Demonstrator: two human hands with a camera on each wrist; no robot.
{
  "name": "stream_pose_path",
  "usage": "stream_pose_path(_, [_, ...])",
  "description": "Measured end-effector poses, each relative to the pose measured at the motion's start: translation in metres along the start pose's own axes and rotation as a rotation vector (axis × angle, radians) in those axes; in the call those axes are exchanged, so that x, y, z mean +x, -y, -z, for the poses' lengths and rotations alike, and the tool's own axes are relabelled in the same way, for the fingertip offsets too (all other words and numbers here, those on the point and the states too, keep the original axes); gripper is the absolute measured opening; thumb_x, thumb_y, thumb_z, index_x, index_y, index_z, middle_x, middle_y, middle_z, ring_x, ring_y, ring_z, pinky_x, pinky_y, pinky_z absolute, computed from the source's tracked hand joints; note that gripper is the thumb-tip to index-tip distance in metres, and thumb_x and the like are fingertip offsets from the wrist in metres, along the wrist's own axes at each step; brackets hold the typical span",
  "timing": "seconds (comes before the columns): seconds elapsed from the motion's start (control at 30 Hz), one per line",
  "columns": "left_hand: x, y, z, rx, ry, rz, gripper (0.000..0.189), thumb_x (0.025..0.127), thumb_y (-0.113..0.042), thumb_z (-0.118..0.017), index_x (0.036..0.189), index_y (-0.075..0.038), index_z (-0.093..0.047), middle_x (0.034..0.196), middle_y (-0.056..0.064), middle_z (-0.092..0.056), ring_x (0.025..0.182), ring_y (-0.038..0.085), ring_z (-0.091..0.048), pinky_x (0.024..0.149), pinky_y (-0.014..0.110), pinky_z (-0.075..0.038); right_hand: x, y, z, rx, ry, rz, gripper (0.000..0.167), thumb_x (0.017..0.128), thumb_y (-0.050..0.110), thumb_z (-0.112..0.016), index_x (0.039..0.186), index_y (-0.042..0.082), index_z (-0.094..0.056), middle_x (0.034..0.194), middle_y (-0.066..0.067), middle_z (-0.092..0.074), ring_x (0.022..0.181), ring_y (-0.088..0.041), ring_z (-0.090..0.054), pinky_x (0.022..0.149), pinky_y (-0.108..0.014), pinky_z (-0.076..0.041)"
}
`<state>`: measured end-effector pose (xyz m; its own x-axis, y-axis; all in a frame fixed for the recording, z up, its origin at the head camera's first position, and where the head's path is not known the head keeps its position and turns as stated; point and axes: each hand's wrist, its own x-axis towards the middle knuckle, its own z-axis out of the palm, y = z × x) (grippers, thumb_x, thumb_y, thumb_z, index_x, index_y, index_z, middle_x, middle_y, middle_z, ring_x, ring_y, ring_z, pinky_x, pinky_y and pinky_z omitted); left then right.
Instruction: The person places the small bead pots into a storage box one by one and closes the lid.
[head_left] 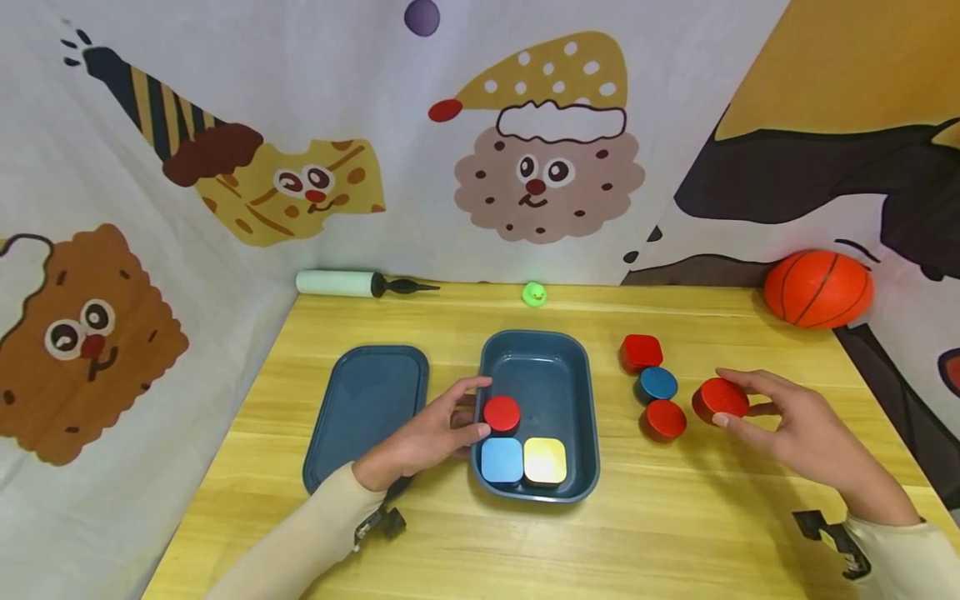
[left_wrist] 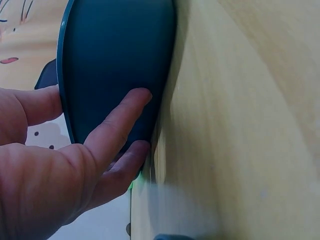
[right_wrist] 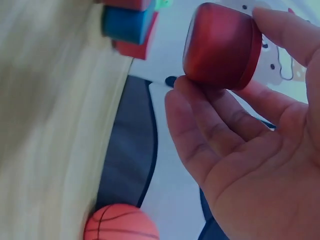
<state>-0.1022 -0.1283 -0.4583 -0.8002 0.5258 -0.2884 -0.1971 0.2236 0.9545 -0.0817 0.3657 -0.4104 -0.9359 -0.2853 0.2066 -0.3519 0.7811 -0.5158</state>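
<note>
The right hand pinches a red block with its fingertips, up off the table. If the pinch gets loose, the block may slip and drop. Near it, on the left, are a blue disc, a red square and a red disc; a low swing that way may knock them. The left hand has its fingers spread, touching the side of the box. A hard push there may slide it. Inside are a red piece, a blue square and a yellow square; the thumb is near the red piece and could bump it.
</note>
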Motion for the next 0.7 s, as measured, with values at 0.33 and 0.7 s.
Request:
stream_pose_path(0.33, [-0.001,-0.001,0.001,-0.020,0.009,-0.007,0.072,0.106,-0.013,-0.065,0.167,-0.023,-0.028,0.157,0.020,-0.043,0.131,0.031,-0.061,0.092,0.044,-0.063,0.031,0.034,-0.009,0.113,-0.077,0.069,0.064,0.083,0.008,-0.091,0.142,0.013,-0.067,0.132,-0.006,-0.071,0.102,0.013,-0.061,0.083,-0.003,-0.050])
stream_pose_path(0.7, [-0.002,-0.002,0.001,-0.033,0.014,-0.007,0.073,0.106,-0.012,-0.065,0.168,-0.022,-0.027,0.157,0.020,-0.043,0.126,0.027,-0.062,0.091,0.043,-0.063,0.070,0.075,-0.030,0.225,-0.033,0.176,0.061,0.080,0.006,-0.092,0.137,0.012,-0.070,0.126,-0.005,-0.075,0.100,0.000,-0.065,0.081,-0.013,-0.056])
